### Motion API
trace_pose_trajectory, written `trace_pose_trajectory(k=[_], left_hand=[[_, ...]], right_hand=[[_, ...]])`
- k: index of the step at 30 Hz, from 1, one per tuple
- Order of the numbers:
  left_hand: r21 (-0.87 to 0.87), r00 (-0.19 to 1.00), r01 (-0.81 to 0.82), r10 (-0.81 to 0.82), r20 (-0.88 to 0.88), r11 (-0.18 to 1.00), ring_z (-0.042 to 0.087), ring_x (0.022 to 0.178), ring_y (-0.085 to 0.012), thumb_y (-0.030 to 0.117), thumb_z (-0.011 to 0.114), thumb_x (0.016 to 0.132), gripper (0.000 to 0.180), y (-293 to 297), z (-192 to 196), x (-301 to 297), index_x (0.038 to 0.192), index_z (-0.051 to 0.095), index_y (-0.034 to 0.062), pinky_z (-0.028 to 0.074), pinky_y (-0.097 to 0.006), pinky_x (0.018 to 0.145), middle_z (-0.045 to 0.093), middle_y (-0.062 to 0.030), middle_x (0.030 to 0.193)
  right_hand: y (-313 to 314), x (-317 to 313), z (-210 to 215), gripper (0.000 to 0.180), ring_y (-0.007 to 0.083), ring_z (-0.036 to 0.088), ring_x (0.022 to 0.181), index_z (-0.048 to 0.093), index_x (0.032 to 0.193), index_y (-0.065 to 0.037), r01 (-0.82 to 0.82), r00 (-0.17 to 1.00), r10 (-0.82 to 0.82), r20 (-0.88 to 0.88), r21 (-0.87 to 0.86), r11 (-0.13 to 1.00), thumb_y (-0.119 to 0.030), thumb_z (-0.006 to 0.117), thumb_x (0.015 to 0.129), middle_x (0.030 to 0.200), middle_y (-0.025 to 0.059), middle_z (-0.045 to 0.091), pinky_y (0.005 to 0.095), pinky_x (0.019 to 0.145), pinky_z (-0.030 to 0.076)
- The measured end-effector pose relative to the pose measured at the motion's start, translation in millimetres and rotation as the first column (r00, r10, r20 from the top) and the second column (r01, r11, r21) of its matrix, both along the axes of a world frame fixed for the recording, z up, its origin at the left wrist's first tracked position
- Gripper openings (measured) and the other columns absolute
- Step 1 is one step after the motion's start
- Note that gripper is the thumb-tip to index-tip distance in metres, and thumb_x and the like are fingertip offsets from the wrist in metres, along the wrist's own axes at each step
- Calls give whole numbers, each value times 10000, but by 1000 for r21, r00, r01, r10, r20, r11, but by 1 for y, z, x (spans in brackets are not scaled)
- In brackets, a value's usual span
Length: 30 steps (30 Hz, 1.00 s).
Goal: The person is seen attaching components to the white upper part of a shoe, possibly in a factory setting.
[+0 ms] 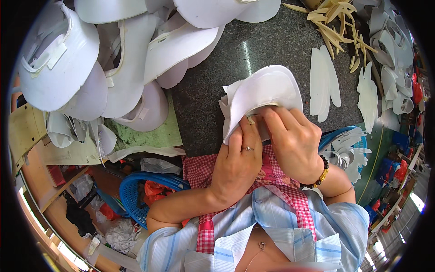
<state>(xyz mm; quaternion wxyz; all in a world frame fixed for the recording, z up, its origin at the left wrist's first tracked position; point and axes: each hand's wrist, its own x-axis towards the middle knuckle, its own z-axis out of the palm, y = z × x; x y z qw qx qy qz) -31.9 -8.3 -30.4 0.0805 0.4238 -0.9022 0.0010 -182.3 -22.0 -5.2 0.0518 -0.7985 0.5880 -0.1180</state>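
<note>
A white, curved, cap-like piece that looks like a shoe upper [267, 86] is held at the front edge of the dark stone tabletop [204, 109], its rounded end pointing away from me. My left hand [238, 163] is closed on its near left edge, with the fingertips at the opening. The fingers of my right hand [294, 140] are bent and pressed together at the inner rim of that opening. A small beige bit [251, 119] shows by the left fingertips; the right fingertips are partly hidden inside the piece.
Many similar white uppers [122, 68] are piled at the left, over a green mat [140, 131]. Pale yellow strips [337, 22] and flat white leaf-shaped pieces [320, 84] lie at the right. Blue baskets [129, 195] stand at both sides below the tabletop.
</note>
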Motion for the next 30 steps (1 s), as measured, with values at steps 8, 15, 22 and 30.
trace_pose_trajectory(k=[8,15,22,30], left_hand=[[71,980,26,-11,-199,997,579,872,-282,40,624,687,416,-4,1,9,1081,633,-96,538,-333,745,578,-241,1186],[-24,903,150,-147,-403,988,652,865,-288,53,648,645,330,-8,-7,33,958,684,-45,554,-349,689,607,-160,1062],[-40,922,143,-147,-358,989,647,930,-282,79,652,670,240,-10,-5,26,889,682,-15,514,-331,689,625,-143,1054],[-124,999,47,-48,-6,991,621,1021,-247,122,583,806,188,-1,0,10,966,651,50,497,-344,732,626,-100,1026]], right_hand=[[10,1,3,432,256,626,952,581,1127,70,-180,982,180,48,-18,984,-92,607,728,1065,165,638,337,831,523],[13,2,2,496,246,585,974,564,1183,91,-219,975,220,-10,38,975,-112,587,731,1096,162,607,327,842,502],[11,4,4,517,243,556,1005,569,1198,83,-219,974,222,-35,77,973,-131,581,728,1082,140,582,328,860,492],[22,-29,9,362,299,615,998,645,972,63,-293,932,308,190,-101,951,-91,613,646,1031,166,631,360,830,541]])
